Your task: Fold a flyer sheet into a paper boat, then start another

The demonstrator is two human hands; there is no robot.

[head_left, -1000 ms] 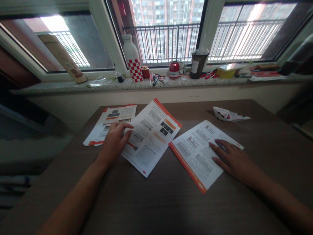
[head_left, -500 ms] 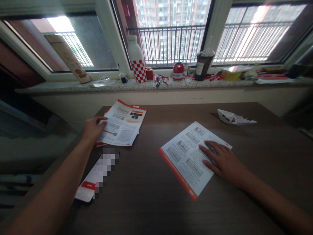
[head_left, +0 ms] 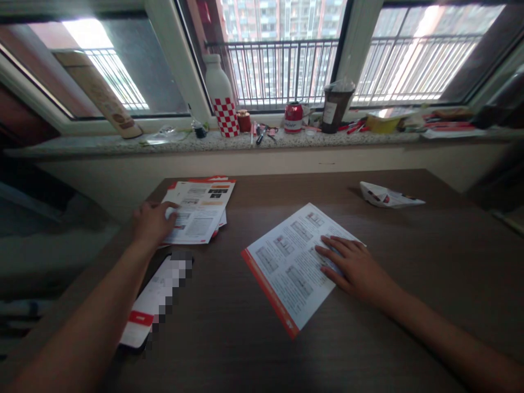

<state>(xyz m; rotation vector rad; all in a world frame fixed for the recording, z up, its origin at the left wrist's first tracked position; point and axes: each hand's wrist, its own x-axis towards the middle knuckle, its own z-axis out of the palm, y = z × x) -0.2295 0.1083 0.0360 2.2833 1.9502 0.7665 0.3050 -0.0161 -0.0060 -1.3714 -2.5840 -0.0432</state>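
My left hand (head_left: 152, 222) rests on the left edge of a small pile of printed sheets (head_left: 200, 213) with red-orange borders, at the table's far left. Its forefinger is stretched out, its thumb lies apart, and the other fingers are partly hidden. My right hand (head_left: 352, 265) lies spread on a single printed sheet (head_left: 286, 256) with a red-orange strip along its near-left edge. That sheet sits turned at an angle mid-table. A folded paper boat (head_left: 388, 196) stands beyond my right hand.
A phone (head_left: 141, 317), its screen partly pixelated, lies beside my left forearm on the brown table (head_left: 229, 338). On the windowsill (head_left: 176, 144) stand a red-checked white bottle (head_left: 225, 112), a red can (head_left: 293, 119) and a dark drink cup (head_left: 336, 112), among small items.
My right hand and the single sheet under it have slid left. The top sheet under my left hand, its far corner raised before, now lies flatter on the pile. The view has shifted slightly.
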